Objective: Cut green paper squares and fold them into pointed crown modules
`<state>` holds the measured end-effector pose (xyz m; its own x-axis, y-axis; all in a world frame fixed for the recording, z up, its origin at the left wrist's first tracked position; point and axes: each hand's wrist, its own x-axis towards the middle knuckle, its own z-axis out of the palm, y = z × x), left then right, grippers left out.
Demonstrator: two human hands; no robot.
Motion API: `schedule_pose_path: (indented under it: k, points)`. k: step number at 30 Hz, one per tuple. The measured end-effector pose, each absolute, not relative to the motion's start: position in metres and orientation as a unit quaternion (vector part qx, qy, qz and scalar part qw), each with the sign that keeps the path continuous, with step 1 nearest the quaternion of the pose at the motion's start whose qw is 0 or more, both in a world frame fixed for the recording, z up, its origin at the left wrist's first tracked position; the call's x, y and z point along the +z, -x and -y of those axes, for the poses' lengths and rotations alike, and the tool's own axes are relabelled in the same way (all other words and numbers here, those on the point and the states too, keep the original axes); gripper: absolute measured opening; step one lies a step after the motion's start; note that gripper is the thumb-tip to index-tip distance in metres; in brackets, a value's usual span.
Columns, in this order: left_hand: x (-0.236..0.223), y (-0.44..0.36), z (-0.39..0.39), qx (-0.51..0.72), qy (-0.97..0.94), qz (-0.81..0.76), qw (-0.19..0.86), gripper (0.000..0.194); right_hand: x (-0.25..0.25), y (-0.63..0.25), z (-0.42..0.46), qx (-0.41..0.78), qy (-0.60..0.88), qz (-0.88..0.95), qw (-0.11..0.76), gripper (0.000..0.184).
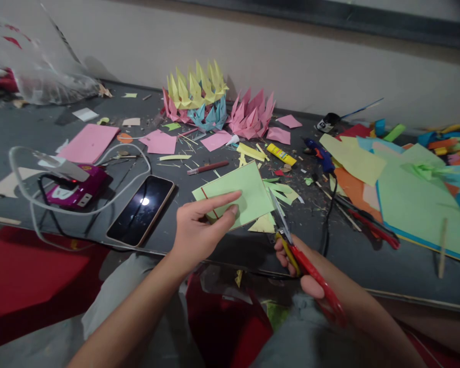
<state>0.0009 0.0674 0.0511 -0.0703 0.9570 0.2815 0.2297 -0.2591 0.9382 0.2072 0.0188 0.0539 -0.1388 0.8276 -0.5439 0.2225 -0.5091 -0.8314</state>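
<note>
Green paper is held in the left grip near the worktop's front edge; the right grip clasps scissors, blades beside the paper's corner.

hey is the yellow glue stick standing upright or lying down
Lying down: the glue stick rests lengthwise on its side on the dark tabletop, among paper scraps.

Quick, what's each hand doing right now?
Left hand: holding the green paper, thumb and index finger on top.
Right hand: closed on the scissors.
</note>
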Motion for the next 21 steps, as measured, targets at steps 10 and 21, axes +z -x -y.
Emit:
schedule_pose_path:
  k: [10, 21]
  points:
    - [0.05, -0.001, -0.068, 0.534, -0.594, -0.494, 0.345, 0.02, 0.05, -0.209, -0.018, 0.629, 0.609, 0.413, 0.251, 0.036]
    - [0.05, -0.001, -0.068, 0.539, -0.59, -0.493, 0.343, 0.02, 0.04, -0.215, -0.016, 0.654, 0.637, 0.349, 0.212, 0.041]
